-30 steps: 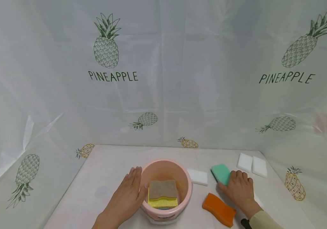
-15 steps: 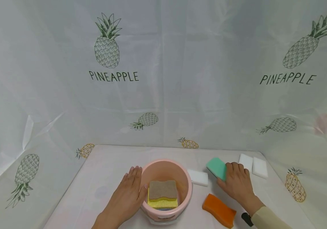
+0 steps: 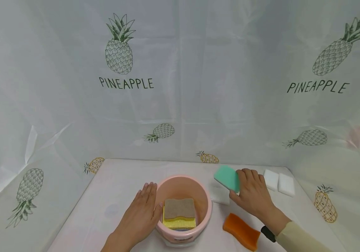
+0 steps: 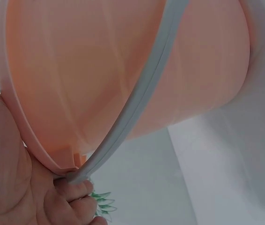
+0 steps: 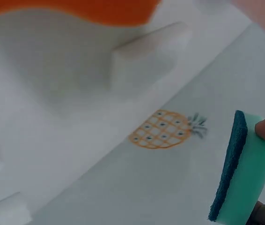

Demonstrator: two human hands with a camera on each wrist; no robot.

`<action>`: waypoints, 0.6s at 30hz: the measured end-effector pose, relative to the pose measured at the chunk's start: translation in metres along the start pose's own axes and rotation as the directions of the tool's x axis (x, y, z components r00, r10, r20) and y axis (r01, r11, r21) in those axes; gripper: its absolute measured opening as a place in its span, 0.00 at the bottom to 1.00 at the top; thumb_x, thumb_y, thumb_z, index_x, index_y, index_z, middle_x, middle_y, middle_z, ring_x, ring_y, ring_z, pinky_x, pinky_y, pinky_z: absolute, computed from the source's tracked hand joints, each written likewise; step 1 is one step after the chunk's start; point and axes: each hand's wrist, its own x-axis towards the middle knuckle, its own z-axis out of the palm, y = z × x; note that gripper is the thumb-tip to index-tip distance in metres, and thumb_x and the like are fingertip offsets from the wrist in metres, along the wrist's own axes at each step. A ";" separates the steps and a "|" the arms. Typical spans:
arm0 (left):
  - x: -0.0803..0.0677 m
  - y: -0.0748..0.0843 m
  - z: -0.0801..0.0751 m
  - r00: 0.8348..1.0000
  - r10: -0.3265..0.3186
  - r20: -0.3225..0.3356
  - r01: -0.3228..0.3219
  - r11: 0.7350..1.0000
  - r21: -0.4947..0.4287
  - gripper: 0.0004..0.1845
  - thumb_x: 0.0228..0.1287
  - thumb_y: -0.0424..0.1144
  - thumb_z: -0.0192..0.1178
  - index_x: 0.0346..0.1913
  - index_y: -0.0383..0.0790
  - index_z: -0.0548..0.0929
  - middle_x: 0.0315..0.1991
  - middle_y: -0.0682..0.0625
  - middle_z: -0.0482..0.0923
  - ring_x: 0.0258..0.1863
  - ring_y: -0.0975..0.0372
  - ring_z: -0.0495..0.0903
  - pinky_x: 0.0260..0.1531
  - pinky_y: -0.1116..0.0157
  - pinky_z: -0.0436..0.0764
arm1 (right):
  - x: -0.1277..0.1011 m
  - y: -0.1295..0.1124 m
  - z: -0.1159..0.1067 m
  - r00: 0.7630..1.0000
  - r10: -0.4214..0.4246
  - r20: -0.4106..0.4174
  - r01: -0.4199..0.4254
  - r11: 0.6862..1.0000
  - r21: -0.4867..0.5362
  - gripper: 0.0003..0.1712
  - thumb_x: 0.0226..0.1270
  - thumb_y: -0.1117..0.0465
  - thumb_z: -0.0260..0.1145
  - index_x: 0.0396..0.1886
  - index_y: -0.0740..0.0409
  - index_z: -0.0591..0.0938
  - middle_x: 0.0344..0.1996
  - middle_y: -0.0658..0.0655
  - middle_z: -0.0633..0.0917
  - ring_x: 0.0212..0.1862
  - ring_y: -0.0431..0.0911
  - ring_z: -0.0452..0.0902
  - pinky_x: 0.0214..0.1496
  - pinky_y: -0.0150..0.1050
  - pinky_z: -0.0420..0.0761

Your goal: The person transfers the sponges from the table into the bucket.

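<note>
My left hand [image 3: 139, 215] lies along the left side of a pink bucket [image 3: 206, 213], fingers straight and thumb at the rim. In the left wrist view, the palm and fingers [image 4: 74, 206] touch the bucket's rim beside one end of its grey handle [image 4: 137, 98]. Inside the bucket a brown-topped yellow sponge [image 3: 180, 209] lies over another yellow sponge [image 3: 180, 224]. To the right of the bucket, my right hand [image 3: 252, 192] pinches a green sponge [image 3: 226, 177] between thumb and fingers, raised above the table. Its dark scouring side [image 5: 228, 164] shows in the right wrist view.
Beneath the green sponge, a white block [image 3: 221, 199] lies beside the bucket. An orange wavy sponge [image 3: 241, 231] lies nearer the front. Two more white blocks, one left [image 3: 271, 179] and one right [image 3: 286, 184], lie at the table's back right. A pineapple-print sheet [image 3: 230, 87] surrounds the table.
My right hand has lifted the green sponge and carried it leftward and away from me, over the white block near the bucket. The left hand and bucket stay in place.
</note>
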 end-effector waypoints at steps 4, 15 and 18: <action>0.000 0.000 -0.001 1.000 0.012 -0.010 -0.012 1.000 0.017 0.35 0.84 0.49 0.49 0.79 0.25 0.62 0.81 0.32 0.60 0.83 0.42 0.56 0.80 0.41 0.60 | 0.013 -0.019 -0.011 0.999 -0.039 -0.005 0.039 0.999 0.029 0.38 0.51 0.49 0.75 0.57 0.68 0.76 0.51 0.66 0.81 0.52 0.62 0.75 0.47 0.56 0.77; 0.002 0.001 -0.004 1.000 0.010 -0.011 -0.009 0.998 0.067 0.35 0.84 0.50 0.50 0.79 0.27 0.64 0.81 0.33 0.61 0.83 0.42 0.57 0.81 0.42 0.58 | 0.041 -0.067 -0.030 0.986 -0.169 -0.013 0.169 0.969 0.183 0.37 0.55 0.48 0.75 0.61 0.62 0.77 0.55 0.61 0.80 0.56 0.56 0.72 0.53 0.51 0.73; 0.002 0.001 -0.004 1.000 0.010 -0.014 -0.009 0.997 0.082 0.35 0.83 0.50 0.50 0.79 0.27 0.64 0.80 0.33 0.61 0.82 0.42 0.57 0.81 0.42 0.59 | 0.045 -0.078 -0.031 0.977 -0.212 0.023 0.202 0.953 0.224 0.35 0.57 0.48 0.74 0.61 0.59 0.78 0.56 0.58 0.80 0.57 0.53 0.72 0.55 0.50 0.74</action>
